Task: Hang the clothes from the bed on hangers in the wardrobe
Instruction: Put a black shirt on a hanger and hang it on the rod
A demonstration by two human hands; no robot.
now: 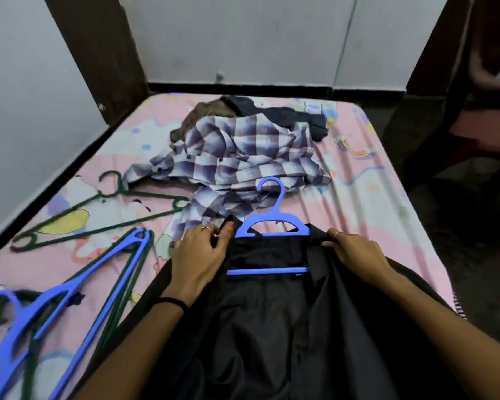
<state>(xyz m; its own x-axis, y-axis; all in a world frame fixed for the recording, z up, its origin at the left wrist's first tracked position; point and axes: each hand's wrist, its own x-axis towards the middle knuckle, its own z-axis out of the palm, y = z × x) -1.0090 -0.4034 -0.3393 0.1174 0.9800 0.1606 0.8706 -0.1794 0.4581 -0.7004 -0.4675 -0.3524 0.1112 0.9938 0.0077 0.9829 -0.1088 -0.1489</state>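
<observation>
Head view: our left hand [202,252] and right hand [355,252] pinch the black shirt [272,327] at either shoulder, blue hanger [269,226] between, its hook pointing far.

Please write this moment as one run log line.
step: fitting black shirt on blue hanger | hands: both gripping collar | bed: checked shirt waiting

Home bedroom, bed [387,180] with pink cartoon sheet, heaped clothes [243,151], plastic hangers [78,215], plain white walls
</observation>
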